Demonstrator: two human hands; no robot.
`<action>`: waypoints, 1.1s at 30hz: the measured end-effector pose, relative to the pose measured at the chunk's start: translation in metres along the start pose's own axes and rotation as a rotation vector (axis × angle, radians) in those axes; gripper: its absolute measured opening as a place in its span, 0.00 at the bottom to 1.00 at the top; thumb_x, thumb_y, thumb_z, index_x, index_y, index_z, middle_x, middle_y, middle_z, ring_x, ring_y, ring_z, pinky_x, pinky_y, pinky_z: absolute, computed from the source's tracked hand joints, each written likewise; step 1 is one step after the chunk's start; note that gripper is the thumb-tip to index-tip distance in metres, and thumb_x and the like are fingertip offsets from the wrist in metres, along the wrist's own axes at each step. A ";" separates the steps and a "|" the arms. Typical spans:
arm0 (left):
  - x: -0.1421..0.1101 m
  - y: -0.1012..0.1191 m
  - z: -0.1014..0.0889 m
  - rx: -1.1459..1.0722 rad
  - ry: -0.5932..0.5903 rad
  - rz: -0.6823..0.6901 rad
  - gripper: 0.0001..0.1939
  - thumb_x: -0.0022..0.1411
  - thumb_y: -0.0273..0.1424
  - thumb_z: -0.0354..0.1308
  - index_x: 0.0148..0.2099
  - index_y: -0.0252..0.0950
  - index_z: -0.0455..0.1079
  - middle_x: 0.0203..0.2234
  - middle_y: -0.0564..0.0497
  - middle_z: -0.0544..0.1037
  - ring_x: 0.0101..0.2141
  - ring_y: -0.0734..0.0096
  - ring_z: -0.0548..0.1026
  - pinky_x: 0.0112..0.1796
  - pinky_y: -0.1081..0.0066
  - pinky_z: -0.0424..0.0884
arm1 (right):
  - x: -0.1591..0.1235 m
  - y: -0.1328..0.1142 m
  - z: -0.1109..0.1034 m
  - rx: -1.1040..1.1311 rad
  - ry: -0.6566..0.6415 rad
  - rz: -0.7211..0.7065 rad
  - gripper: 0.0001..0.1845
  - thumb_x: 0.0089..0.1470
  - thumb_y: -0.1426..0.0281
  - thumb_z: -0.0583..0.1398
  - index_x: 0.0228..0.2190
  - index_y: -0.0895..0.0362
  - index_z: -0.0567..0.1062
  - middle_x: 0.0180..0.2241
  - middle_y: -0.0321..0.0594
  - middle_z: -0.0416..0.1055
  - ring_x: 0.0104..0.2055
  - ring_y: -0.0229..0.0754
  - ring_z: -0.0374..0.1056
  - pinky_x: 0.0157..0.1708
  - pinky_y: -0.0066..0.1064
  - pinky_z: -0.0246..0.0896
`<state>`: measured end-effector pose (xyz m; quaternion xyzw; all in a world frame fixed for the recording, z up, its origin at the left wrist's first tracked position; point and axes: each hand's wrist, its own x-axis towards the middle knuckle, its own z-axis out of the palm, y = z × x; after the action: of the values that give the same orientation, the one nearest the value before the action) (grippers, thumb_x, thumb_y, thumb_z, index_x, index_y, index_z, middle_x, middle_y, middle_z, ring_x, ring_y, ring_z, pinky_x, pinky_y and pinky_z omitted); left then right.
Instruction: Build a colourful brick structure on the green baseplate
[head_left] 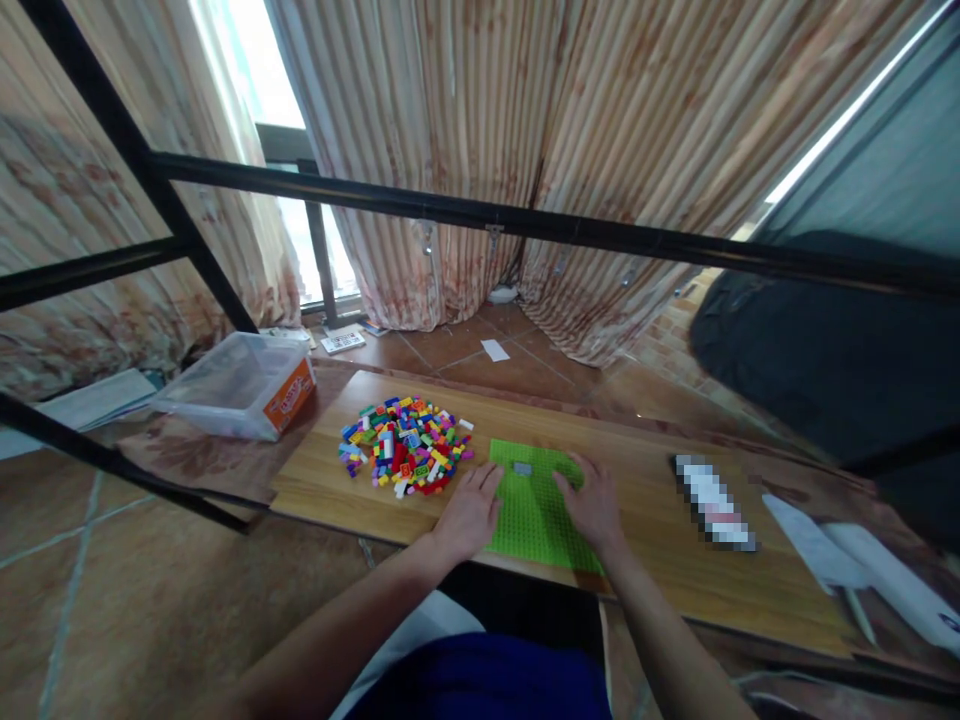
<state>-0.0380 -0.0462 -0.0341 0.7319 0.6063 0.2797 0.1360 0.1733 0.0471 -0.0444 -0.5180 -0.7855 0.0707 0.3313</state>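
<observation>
A green studded baseplate (pixel 536 520) lies on the wooden board in front of me. One small grey brick (pixel 522 468) sits near its far left corner. My left hand (pixel 472 508) rests at the plate's left edge, fingers stretched forward, holding nothing that I can see. On the opposite side my right hand (pixel 592 500) lies over the plate's right edge with thumb and fingers apart. Just left of my left hand is a heap of colourful toy bricks (pixel 405 447), mixed in size.
The wooden board (pixel 645 570) bears a pixelated dark-edged object (pixel 714 503) on the right. White papers (pixel 814 540) and a pale long item (pixel 892 580) lie at the far right. A clear plastic box (pixel 225 385) with an orange label stands left. A black metal bar (pixel 450 207) crosses ahead, before curtains (pixel 465 100).
</observation>
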 end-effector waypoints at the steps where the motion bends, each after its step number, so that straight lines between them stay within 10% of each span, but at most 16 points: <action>1: -0.004 0.001 0.000 -0.010 0.000 -0.004 0.24 0.66 0.29 0.50 0.63 0.33 0.60 0.60 0.38 0.67 0.61 0.56 0.63 0.59 0.52 0.63 | -0.006 0.003 -0.003 -0.018 0.020 0.029 0.23 0.58 0.56 0.55 0.48 0.57 0.74 0.45 0.52 0.72 0.49 0.55 0.65 0.49 0.53 0.59; 33: -0.009 0.008 0.004 -0.022 -0.090 0.068 0.26 0.62 0.34 0.56 0.61 0.34 0.63 0.59 0.41 0.66 0.60 0.51 0.62 0.61 0.50 0.58 | -0.029 -0.067 0.026 0.091 0.001 0.233 0.17 0.57 0.56 0.58 0.35 0.56 0.78 0.35 0.45 0.79 0.38 0.48 0.72 0.41 0.40 0.60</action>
<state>-0.0301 -0.0563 -0.0355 0.7622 0.5713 0.2578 0.1618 0.1138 -0.0020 -0.0476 -0.5904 -0.7157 0.1440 0.3442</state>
